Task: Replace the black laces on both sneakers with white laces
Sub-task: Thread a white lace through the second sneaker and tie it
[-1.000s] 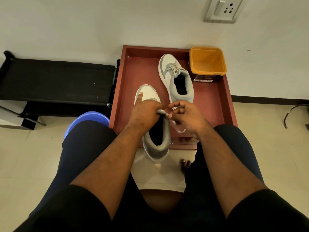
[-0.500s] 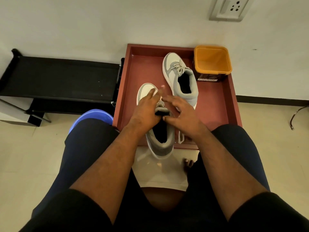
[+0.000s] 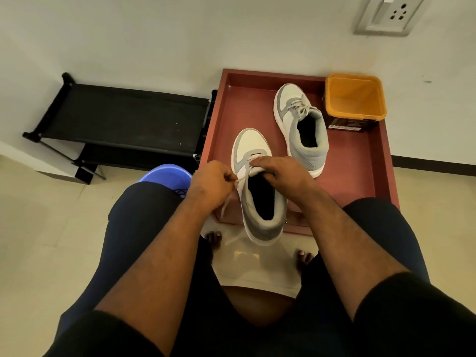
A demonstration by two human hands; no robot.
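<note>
You are pinching white lace (image 3: 233,188) with left hand (image 3: 212,182), left of near sneaker (image 3: 260,191); right hand (image 3: 283,171) gripping tongue.

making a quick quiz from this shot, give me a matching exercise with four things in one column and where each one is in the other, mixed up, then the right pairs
Things:
1. orange tub
2. far sneaker
3. near sneaker
4. blue basin

Places:
A. on the floor, left of the tray
B. far right corner of the tray
C. held by the right hand, heel past the tray's near edge
D. flat on the tray, already laced

Pairs: 1-B, 2-D, 3-C, 4-A
</note>
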